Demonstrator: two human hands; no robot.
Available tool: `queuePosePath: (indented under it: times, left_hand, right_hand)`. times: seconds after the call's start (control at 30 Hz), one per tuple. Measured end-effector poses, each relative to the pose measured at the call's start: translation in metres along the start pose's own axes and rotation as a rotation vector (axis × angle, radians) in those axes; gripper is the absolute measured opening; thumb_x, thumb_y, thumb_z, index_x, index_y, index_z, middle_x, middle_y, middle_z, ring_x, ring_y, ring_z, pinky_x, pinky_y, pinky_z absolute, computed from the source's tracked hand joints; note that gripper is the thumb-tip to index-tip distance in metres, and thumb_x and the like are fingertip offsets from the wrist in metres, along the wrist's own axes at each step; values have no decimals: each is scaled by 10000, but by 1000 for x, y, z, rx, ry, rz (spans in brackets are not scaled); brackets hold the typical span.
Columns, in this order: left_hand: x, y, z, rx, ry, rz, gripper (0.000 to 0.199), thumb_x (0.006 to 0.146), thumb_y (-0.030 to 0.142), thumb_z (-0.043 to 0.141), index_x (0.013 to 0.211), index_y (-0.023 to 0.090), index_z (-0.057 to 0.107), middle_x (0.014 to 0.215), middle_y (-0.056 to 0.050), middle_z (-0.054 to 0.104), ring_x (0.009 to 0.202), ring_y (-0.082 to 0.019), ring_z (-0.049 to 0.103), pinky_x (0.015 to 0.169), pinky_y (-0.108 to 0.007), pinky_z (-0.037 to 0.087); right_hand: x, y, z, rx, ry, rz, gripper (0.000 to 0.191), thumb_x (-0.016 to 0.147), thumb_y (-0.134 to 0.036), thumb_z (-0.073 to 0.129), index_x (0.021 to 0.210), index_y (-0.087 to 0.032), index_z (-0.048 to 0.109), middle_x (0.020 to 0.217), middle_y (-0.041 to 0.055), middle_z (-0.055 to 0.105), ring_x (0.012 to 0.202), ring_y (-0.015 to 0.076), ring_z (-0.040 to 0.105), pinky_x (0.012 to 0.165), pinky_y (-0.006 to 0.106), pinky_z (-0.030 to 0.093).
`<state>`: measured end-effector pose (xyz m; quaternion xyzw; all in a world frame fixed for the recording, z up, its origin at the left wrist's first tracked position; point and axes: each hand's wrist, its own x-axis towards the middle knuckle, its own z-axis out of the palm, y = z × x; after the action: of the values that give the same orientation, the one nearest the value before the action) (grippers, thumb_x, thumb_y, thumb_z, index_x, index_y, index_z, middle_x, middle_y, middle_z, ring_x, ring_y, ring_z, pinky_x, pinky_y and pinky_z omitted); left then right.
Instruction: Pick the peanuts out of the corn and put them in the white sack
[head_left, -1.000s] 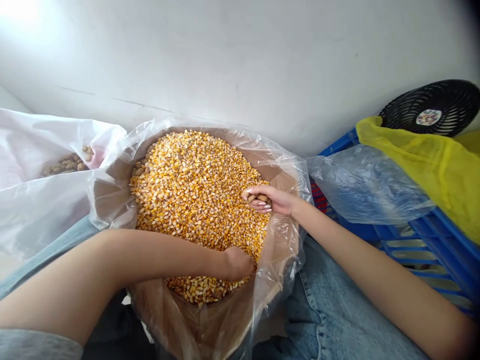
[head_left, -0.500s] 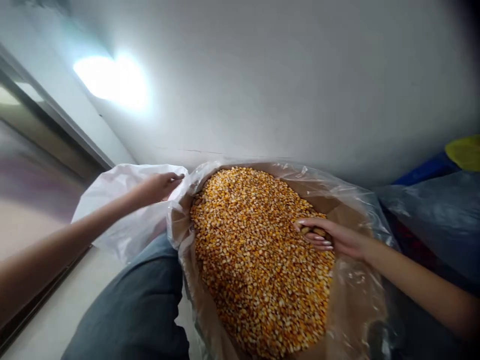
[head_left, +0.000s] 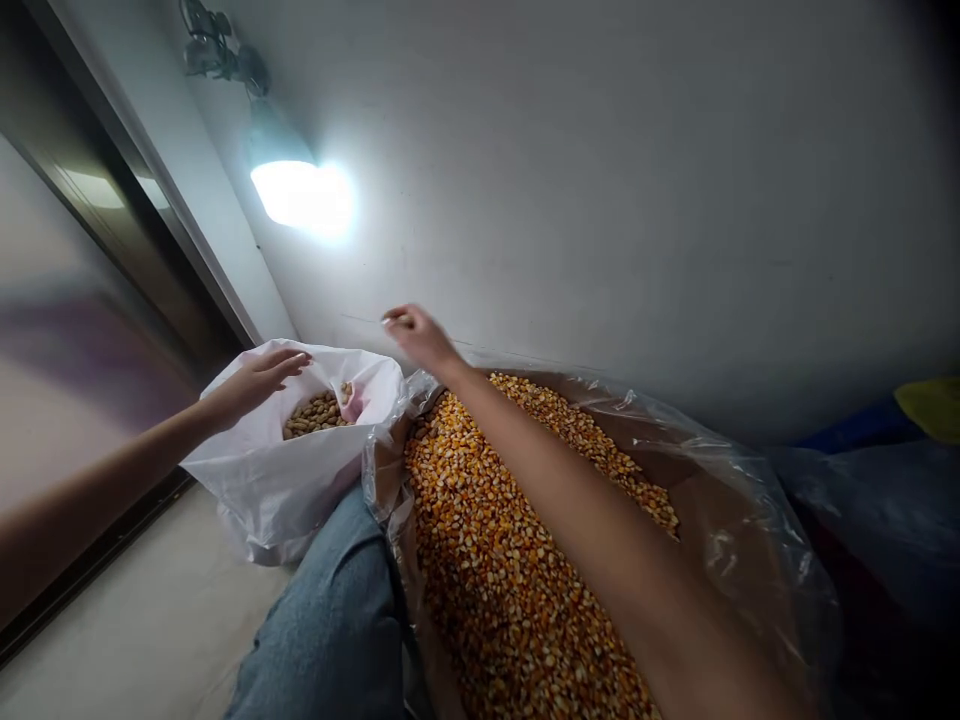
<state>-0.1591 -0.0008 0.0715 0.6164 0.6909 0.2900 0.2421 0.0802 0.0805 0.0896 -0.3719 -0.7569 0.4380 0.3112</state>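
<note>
A white bag (head_left: 270,480) with peanuts in their shells (head_left: 319,412) inside stands at the left. Over its open top, my left hand (head_left: 259,382) has its fingers stretched out and holds nothing. My right hand (head_left: 424,338) is closed around peanuts, raised in front of the wall just right of the white bag. Beneath my right forearm lies a heap of yellow corn kernels (head_left: 495,520) in a box lined with clear plastic (head_left: 739,530). The forearm hides part of the corn.
A lit lamp (head_left: 289,190) is fixed to the grey wall (head_left: 600,180) at the upper left. My jeans-covered knee (head_left: 330,620) is between the bag and the box. Blue and yellow items (head_left: 930,408) sit at the far right.
My right hand has moved from over the corn leftward and up, still closed on peanuts. My left hand has shifted left and opened. The white bag's mouth now shows peanuts; the view has tilted.
</note>
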Motion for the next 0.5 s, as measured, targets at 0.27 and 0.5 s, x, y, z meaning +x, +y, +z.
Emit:
queuePosePath:
  times: [0.27, 0.5]
  left_hand:
    - [-36, 32, 50, -28, -108, 186, 434, 743, 524, 396, 991, 195, 532, 1059, -48, 574, 965, -192, 517, 837, -302, 425]
    - [-11, 70, 118, -144, -218, 316, 383, 770, 477, 369, 946, 177, 530, 969, -42, 587, 936, -172, 520, 855, -311, 406]
  right_hand:
    - [-56, 74, -31, -211, -26, 90, 357, 719, -340, 522, 1042, -189, 501, 1141, 85, 452, 1010, 200, 434, 889, 337, 311]
    - [-172, 170, -176, -142, 297, 523, 195, 698, -324, 539, 844, -196, 553, 815, 36, 573, 688, 138, 546, 593, 255, 439]
